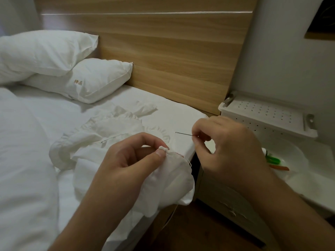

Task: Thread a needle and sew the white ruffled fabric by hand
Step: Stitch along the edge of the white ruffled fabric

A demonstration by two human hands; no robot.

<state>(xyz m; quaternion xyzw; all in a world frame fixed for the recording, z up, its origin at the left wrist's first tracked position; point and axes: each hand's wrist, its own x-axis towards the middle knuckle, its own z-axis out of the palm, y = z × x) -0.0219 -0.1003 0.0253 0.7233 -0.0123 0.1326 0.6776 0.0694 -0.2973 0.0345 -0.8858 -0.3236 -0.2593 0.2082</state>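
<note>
At lower centre the left hand (130, 160) pinches a gathered edge of the white ruffled fabric (112, 127), which trails up across the bed (36, 142). Right of it the right hand (226, 142) pinches a needle (184, 134) pointing left; pillows (72, 69) sit upper left

head cam | single view, no overlap | looks forward-down, toward headboard (163, 57) | close over bed corner (183, 142) below headboard | nightstand (272, 120) right of headboard
</note>
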